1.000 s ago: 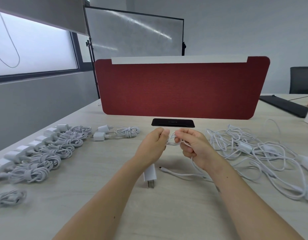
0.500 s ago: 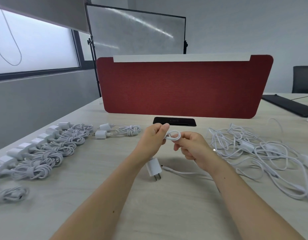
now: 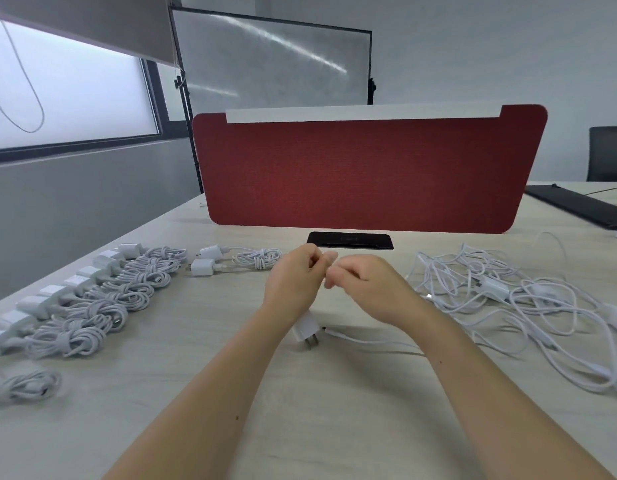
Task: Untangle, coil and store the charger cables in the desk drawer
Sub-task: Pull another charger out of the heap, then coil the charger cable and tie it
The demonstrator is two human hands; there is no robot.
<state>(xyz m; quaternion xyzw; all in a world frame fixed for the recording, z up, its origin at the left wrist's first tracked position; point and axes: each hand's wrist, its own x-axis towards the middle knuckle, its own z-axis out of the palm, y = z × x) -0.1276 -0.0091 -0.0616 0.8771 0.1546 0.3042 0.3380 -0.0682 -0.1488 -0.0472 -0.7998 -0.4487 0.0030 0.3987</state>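
Flanking hands [image 3: 329, 282]: coiled chargers [image 3: 92, 306] left, tangled cables [image 3: 528, 299] right; grip unclear.

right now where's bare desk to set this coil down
Bare patch on the desk near the front edge, under both forearms, between the coiled chargers on the left and the tangled cables on the right. Both those sides are crowded.

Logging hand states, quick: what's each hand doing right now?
Left hand: closed, pinching the white charger cable.
Right hand: closed near it; whether it grips the cable cannot be told.
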